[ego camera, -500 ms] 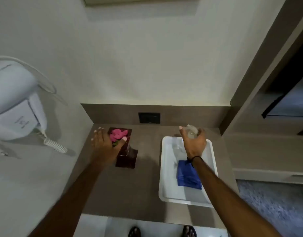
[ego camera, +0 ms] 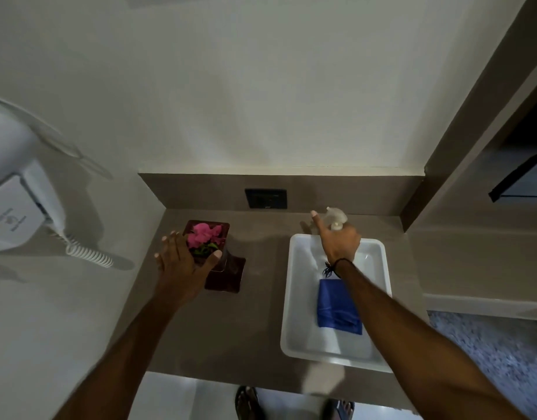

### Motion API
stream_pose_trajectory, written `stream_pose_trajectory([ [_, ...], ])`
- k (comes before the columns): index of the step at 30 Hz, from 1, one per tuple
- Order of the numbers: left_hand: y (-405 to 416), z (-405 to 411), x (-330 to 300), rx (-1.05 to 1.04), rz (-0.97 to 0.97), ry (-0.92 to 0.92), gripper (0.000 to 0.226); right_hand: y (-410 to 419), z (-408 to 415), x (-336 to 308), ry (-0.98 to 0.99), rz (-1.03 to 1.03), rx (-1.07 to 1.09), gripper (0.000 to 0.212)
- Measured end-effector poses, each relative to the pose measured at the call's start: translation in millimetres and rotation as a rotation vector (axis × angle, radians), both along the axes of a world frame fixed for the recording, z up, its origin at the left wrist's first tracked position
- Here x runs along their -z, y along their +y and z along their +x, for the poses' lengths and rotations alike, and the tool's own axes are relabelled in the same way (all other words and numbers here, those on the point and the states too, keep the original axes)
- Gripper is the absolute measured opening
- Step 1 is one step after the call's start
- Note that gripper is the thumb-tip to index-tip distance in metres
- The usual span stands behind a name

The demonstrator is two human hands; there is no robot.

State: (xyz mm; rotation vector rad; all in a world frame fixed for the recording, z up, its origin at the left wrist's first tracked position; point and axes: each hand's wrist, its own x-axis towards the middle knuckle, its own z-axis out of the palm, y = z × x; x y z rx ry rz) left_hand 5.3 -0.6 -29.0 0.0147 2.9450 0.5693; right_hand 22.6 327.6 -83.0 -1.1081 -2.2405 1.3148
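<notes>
Head view: whitish spray bottle (ego camera: 336, 218) (mostly hidden); pink-flowered glass vase (ego camera: 222, 262).

Faint print on the hair dryer (ego camera: 17, 204) is too blurred to read.

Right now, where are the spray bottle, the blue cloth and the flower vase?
spray bottle (ego camera: 337, 217): head view, on its white trigger head.
blue cloth (ego camera: 337, 307): head view, on the middle of the fold.
flower vase (ego camera: 204, 233): head view, on the pink blooms.
</notes>
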Motion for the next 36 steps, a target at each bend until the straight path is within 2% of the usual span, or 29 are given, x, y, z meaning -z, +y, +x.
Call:
stream_pose_trajectory([
  [3,0,1,0,-0.001,-0.001,-0.002,0.111,-12,-1,-7,-0.072,0.066,-0.201,0.066],
  [6,0,0,1,-0.008,0.009,0.010,0.113,-41,0,-11,-0.129,0.260,-0.457,0.067],
  [8,-1,0,2,-0.010,0.008,0.019,0.114,-64,-1,-12,-0.110,0.309,-0.520,0.066],
  [15,-1,0,4,0.000,0.002,0.009,0.116,-112,-16,-10,-0.072,0.249,-0.613,0.043],
  [17,-2,0,3,0.007,-0.005,0.008,0.117,-115,-18,-10,-0.059,0.233,-0.601,0.042],
  [20,-3,-1,6,0.012,-0.001,0.013,0.118,-96,-17,-13,-0.035,0.114,-0.558,0.055],
  [22,-4,-2,9,0.016,0.005,0.029,0.118,-72,-14,-15,0.011,-0.104,-0.489,0.043],
  [24,-5,-2,11,0.018,0.005,0.050,0.118,-44,-11,-16,0.051,-0.196,-0.392,0.027],
  [27,-6,-2,13,0.023,-0.001,0.079,0.116,-7,-6,-15,0.087,-0.255,-0.218,0.016],
  [30,-7,-3,14,0.038,-0.006,0.059,0.116,12,0,-9,0.100,-0.290,-0.075,0.025],
  [34,-7,-4,12,0.047,-0.012,0.037,0.115,13,14,2,0.132,-0.268,-0.065,0.019],
  [36,-5,-4,10,0.045,-0.010,0.037,0.115,13,21,7,0.099,-0.253,-0.070,0.023],
])
